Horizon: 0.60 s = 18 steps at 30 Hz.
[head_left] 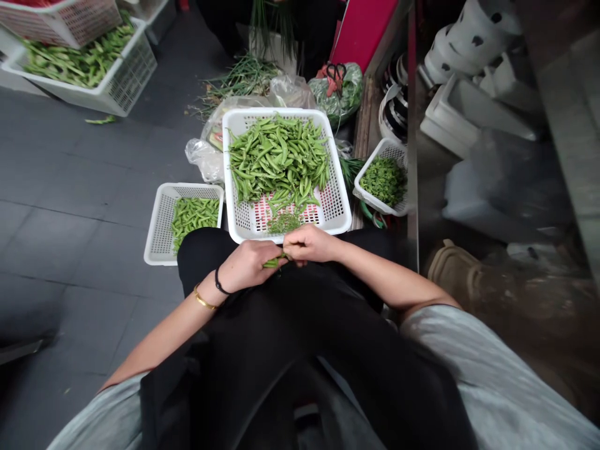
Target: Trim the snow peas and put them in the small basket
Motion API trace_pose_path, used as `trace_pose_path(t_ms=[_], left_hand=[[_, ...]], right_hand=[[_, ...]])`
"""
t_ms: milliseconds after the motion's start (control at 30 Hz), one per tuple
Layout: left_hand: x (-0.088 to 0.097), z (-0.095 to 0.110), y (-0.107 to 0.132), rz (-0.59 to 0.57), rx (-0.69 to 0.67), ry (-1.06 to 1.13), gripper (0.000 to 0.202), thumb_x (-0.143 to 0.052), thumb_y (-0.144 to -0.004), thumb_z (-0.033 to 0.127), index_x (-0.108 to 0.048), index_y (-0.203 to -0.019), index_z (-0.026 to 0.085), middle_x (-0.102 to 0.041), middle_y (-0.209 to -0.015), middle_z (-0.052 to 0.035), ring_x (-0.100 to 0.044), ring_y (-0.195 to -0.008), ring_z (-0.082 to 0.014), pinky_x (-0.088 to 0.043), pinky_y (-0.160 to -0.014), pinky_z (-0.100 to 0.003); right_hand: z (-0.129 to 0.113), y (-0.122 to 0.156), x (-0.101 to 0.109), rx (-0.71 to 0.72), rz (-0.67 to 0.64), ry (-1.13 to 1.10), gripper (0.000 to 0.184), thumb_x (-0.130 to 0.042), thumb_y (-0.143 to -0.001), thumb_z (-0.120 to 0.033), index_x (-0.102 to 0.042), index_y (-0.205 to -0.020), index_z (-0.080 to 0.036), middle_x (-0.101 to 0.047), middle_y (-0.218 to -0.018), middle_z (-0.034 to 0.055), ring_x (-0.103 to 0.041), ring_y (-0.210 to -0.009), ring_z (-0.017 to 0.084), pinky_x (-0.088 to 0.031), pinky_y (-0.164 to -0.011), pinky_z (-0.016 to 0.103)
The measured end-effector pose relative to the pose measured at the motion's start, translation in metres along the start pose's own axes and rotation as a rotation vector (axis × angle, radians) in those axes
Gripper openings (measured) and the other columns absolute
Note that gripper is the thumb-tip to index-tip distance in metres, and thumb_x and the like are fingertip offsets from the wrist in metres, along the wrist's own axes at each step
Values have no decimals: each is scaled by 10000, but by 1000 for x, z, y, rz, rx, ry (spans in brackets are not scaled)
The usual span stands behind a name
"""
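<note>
My left hand [248, 262] and my right hand [309, 244] meet over my lap, both closed on one green pea pod [275, 260]. Only a short piece of the pod shows between the fingers. Just beyond my knees stands a large white basket [338, 215] heaped with green pods [276, 156], with small green scraps near its front edge. A smaller white basket [159, 234] to its left holds a smaller pile of pods [194, 215].
A small white basket [363, 187] of green trimmings sits at the right by a metal shelf. Plastic bags, scissors [335, 72] and scallion-like greens lie behind. More baskets of pods [117, 87] stand far left on the grey tiled floor.
</note>
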<state>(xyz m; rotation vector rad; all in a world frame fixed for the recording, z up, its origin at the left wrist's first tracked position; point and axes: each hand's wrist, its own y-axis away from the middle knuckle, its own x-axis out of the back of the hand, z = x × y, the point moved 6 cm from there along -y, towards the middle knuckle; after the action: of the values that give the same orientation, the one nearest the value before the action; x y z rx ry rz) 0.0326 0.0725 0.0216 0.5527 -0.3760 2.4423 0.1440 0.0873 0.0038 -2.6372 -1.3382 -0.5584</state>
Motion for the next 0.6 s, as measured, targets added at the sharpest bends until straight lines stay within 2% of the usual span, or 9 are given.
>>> trace_pose_path(t_ms=[67, 133, 200, 300, 400, 467, 500, 567, 600], left_hand=[[3, 13, 4, 79, -114, -32, 120, -629, -782, 217, -656, -672, 178, -618, -613, -34, -555, -561, -117, -422, -554, -222], [12, 14, 9, 239, -97, 43, 98, -645, -778, 224, -674, -699, 174, -628, -621, -41, -566, -564, -123, -434, -553, -232], [23, 4, 14, 398, 21, 252, 114, -657, -780, 251, -678, -713, 161, -633, -624, -45, -552, -510, -116, -425, -497, -233], [41, -19, 19, 594, 158, 673, 181, -654, -788, 326, -656, -740, 152, -623, -605, -36, -481, -395, -93, -347, -366, -217], [62, -40, 19, 722, 210, 884, 229, -692, -746, 381, -593, -743, 174, -580, -555, 3, -410, -351, -75, -284, -325, -195], [67, -52, 16, 701, 290, 846, 250, -715, -717, 379, -551, -761, 194, -548, -532, 29, -387, -345, -72, -274, -330, -191], [67, -58, 14, 663, 342, 762, 259, -723, -705, 371, -543, -779, 201, -532, -526, 40, -385, -347, -75, -279, -338, -194], [62, -64, 9, 576, 424, 449, 289, -746, -671, 348, -555, -833, 204, -531, -551, 42, -429, -381, -89, -322, -379, -207], [59, -65, 7, 531, 457, 240, 313, -755, -656, 332, -567, -868, 201, -551, -586, 31, -473, -422, -103, -354, -418, -217]], right_hand=[[7, -1, -10, -76, 21, -381, 342, -388, -881, -427, -466, -664, -175, -492, -483, -35, -461, -407, 88, -372, -434, 206], [7, -2, -13, -71, 115, -500, 333, -413, -871, -440, -466, -672, -179, -500, -493, -35, -481, -413, 93, -387, -436, 215], [0, -4, -11, 5, 202, -349, 282, -494, -841, -378, -485, -644, -177, -524, -537, -23, -505, -485, 90, -409, -501, 217], [-9, -1, -2, 92, 207, -104, 247, -536, -827, -302, -521, -620, -168, -554, -577, -10, -515, -559, 84, -412, -573, 211], [4, 3, 23, -23, 152, -77, 285, -458, -894, -333, -557, -695, -155, -587, -591, -5, -543, -539, 83, -413, -562, 203], [20, 0, 44, -155, 93, 48, 293, -470, -897, -355, -574, -716, -150, -599, -599, -5, -553, -550, 91, -411, -572, 207], [30, -5, 51, -224, 23, 174, 271, -521, -871, -353, -588, -705, -150, -606, -610, -2, -559, -578, 101, -409, -591, 214], [54, -22, 59, -386, -153, 475, 212, -665, -764, -345, -630, -692, -149, -639, -654, 18, -588, -659, 143, -408, -632, 240], [66, -33, 62, -464, -183, 603, 217, -684, -748, -355, -652, -703, -146, -663, -710, 44, -607, -727, 173, -414, -662, 257]])
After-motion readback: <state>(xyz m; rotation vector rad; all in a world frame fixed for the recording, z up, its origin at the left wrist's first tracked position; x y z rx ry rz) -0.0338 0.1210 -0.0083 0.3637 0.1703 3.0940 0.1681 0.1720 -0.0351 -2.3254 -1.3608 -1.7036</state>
